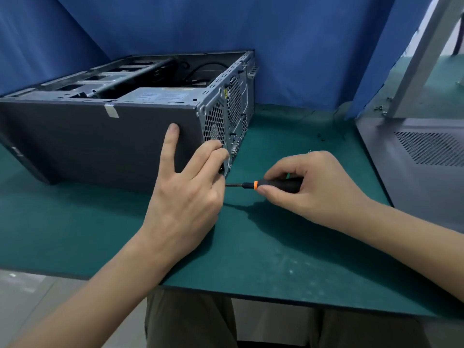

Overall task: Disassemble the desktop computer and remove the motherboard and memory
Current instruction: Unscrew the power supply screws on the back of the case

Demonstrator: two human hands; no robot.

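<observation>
A dark grey desktop computer case (95,144) lies on its side on the green mat, its open side up and its perforated rear panel (226,116) facing right. Inside it show a silver power supply (163,95), drive bays and black cables. My left hand (185,187) rests against the case's near rear corner, one finger stretched flat on the side wall and the others curled at the rear panel's lower edge. My right hand (311,187) grips a black screwdriver with an orange ring (266,184), its shaft pointing left to that corner. The tip is hidden behind my left fingers.
A removed grey side panel (426,151) with a perforated vent lies at the right, under a slanted metal frame (421,59). A blue curtain (276,33) closes off the back. The table's front edge (226,293) runs just above my lap.
</observation>
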